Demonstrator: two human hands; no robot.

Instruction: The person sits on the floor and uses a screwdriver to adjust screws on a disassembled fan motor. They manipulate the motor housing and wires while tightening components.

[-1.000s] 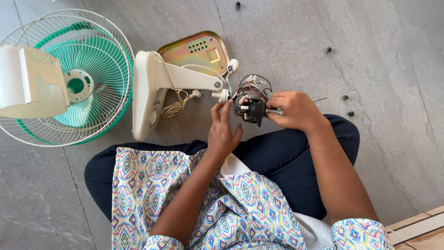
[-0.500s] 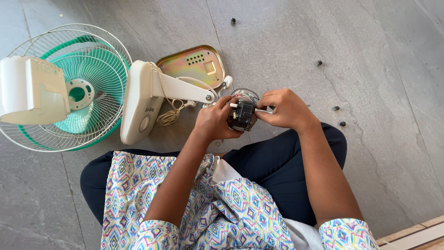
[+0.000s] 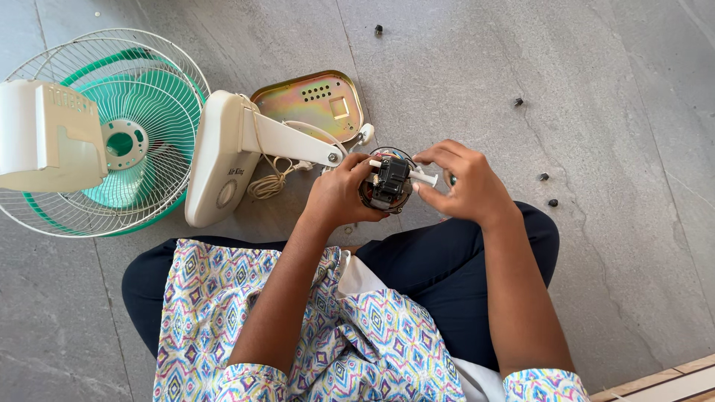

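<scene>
We now hold the fan motor closer over our lap, left hand gripping its body where earlier it only hovered beside it, right hand fingers pinching the white shaft, fan base lying alongside on the floor.

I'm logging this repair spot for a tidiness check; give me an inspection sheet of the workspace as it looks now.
Surface: grey stone floor, person seated on it.
Job's things: fan motor held above the lap, with a white shaft sticking out to its right.
Clutter: fan guard with green blades, cream fan stand, brass-coloured back plate, small dark screws scattered.
Grips: left hand cups the motor; right hand pinches at the shaft end.
Cables: coiled white cord beside the stand.
Surroundings: wooden edge at lower right.
</scene>
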